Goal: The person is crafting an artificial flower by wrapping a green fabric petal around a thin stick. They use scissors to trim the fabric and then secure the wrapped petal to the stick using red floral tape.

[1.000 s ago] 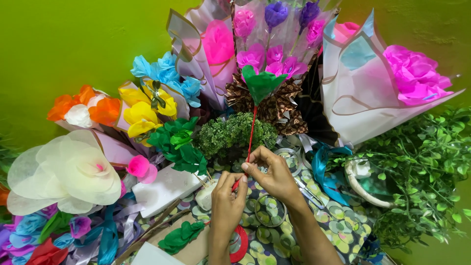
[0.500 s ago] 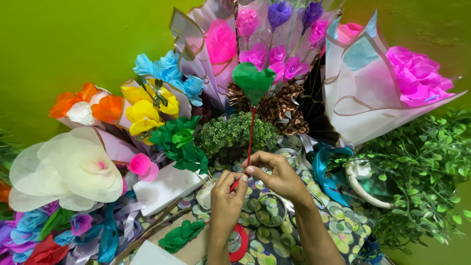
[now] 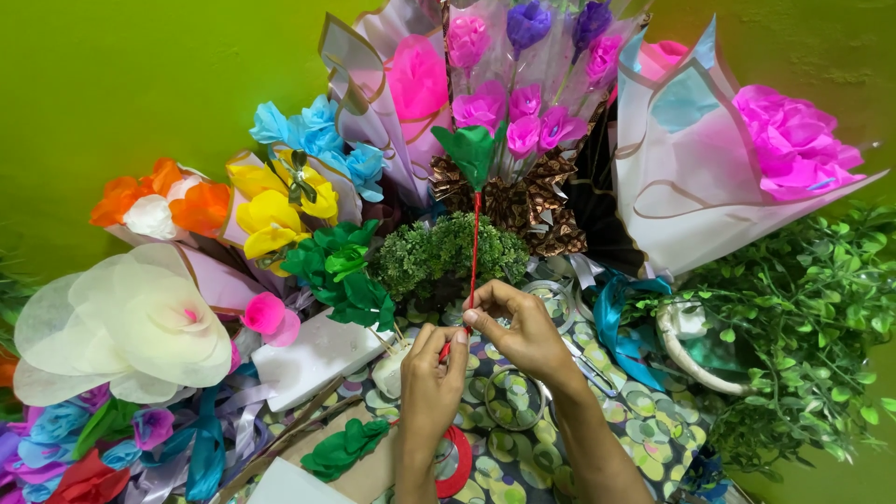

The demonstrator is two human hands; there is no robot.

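A green paper flower (image 3: 469, 151) stands upright on a thin red stem (image 3: 474, 245), held in front of the bouquets. My right hand (image 3: 515, 329) pinches the stem near its lower part between thumb and fingers. Just below, my left hand (image 3: 433, 375) grips the bottom end of the same stem. A roll of red tape (image 3: 455, 461) lies on the patterned cloth (image 3: 647, 409) under my left wrist.
Wrapped paper bouquets in pink, purple, blue, yellow and orange lean on the green wall (image 3: 103, 84). A large cream flower (image 3: 131, 322) lies at left, a leafy green plant (image 3: 803, 327) at right. Green paper pieces (image 3: 343, 448), ribbons and a small green bush (image 3: 446, 252) crowd the table.
The flower on its stem stays almost still. My hands have shifted only slightly along the stem's lower end.
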